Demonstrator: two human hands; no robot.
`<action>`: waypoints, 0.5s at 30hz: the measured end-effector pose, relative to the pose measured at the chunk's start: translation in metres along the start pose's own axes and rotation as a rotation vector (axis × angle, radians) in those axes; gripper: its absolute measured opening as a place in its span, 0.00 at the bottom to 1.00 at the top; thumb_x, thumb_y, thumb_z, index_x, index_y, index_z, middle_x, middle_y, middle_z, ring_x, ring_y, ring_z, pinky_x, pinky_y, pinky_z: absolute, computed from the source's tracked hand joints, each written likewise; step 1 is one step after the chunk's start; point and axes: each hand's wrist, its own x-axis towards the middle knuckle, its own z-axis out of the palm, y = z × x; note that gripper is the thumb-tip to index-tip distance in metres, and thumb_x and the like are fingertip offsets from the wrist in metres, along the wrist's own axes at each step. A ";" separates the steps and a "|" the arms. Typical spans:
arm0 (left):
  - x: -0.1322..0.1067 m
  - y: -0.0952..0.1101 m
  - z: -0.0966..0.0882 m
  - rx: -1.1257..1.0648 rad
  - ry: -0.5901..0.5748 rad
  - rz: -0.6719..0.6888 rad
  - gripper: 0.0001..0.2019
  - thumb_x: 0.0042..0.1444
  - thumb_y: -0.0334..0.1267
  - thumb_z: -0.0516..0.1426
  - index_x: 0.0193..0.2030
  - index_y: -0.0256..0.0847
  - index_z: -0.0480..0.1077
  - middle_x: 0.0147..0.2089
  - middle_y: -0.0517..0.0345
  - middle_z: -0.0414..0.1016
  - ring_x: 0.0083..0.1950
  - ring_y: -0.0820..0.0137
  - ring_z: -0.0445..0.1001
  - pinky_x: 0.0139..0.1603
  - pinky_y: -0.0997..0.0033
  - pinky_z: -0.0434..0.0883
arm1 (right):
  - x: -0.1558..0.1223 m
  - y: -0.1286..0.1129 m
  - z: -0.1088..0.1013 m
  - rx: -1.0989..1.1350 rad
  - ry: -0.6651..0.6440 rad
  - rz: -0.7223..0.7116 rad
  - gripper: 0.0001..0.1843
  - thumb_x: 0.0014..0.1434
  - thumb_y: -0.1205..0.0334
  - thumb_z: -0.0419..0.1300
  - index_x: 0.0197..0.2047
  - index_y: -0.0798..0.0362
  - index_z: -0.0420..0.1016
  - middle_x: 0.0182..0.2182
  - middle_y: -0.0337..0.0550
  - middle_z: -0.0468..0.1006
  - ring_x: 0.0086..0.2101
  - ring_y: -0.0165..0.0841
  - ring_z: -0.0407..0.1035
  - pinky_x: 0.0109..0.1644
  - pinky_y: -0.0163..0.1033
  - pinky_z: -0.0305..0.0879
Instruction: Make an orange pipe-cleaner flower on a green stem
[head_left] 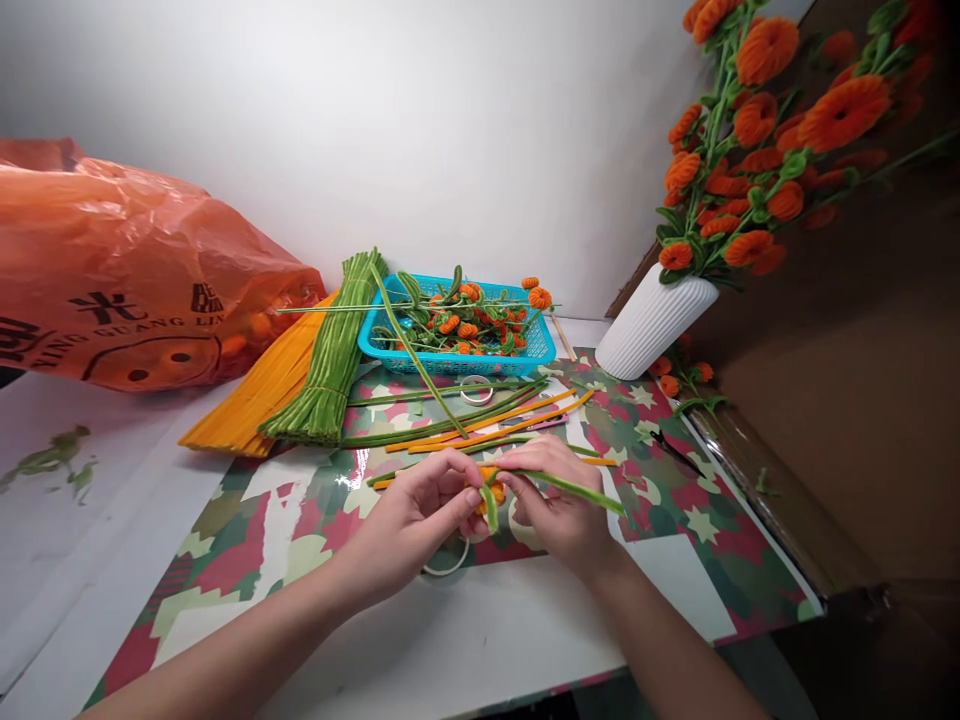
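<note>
Both my hands meet over the middle of the table, fingers closed around a small piece of work. My left hand pinches an orange pipe-cleaner flower, largely hidden by the fingers. A green pipe cleaner crosses the flower; one short end hangs down in front and the long end points right. My right hand pinches this green pipe cleaner close to the flower. Just beyond the hands lie loose orange pipe cleaners and loose green pipe cleaners.
Behind stand a blue basket of small orange flowers, a green bundle and an orange bundle of pipe cleaners. An orange plastic bag is left. A white vase of orange flowers leans right, near black scissors.
</note>
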 end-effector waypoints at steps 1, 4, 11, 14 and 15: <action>0.000 0.000 0.000 0.011 -0.004 0.002 0.10 0.57 0.44 0.58 0.35 0.39 0.65 0.28 0.62 0.71 0.29 0.74 0.72 0.28 0.78 0.66 | 0.000 0.000 0.000 -0.019 0.018 -0.013 0.08 0.59 0.71 0.60 0.39 0.49 0.76 0.31 0.40 0.81 0.32 0.33 0.74 0.38 0.41 0.69; 0.000 0.000 0.003 0.032 -0.007 0.020 0.10 0.57 0.43 0.58 0.34 0.39 0.66 0.27 0.61 0.70 0.28 0.76 0.70 0.27 0.79 0.65 | -0.003 -0.002 0.004 -0.094 0.090 -0.047 0.09 0.56 0.72 0.62 0.38 0.49 0.75 0.31 0.39 0.80 0.32 0.33 0.73 0.39 0.42 0.68; -0.001 -0.006 0.008 -0.023 0.085 0.066 0.09 0.57 0.42 0.59 0.36 0.40 0.64 0.27 0.64 0.70 0.28 0.77 0.69 0.28 0.79 0.66 | -0.007 -0.017 0.016 -0.207 0.244 -0.042 0.09 0.53 0.74 0.62 0.34 0.49 0.73 0.27 0.39 0.79 0.30 0.34 0.73 0.36 0.43 0.66; 0.000 -0.008 0.007 -0.021 0.134 0.074 0.10 0.57 0.42 0.59 0.37 0.41 0.62 0.27 0.64 0.71 0.28 0.76 0.70 0.29 0.78 0.67 | -0.011 -0.021 0.021 -0.231 0.227 -0.033 0.10 0.53 0.73 0.62 0.38 0.49 0.75 0.32 0.41 0.81 0.33 0.35 0.73 0.39 0.45 0.66; 0.000 -0.008 0.006 -0.016 0.148 0.075 0.10 0.56 0.42 0.59 0.37 0.41 0.62 0.26 0.64 0.71 0.28 0.75 0.70 0.28 0.78 0.67 | -0.013 -0.021 0.022 -0.235 0.226 -0.026 0.11 0.54 0.72 0.62 0.40 0.49 0.75 0.34 0.42 0.81 0.34 0.36 0.72 0.39 0.45 0.66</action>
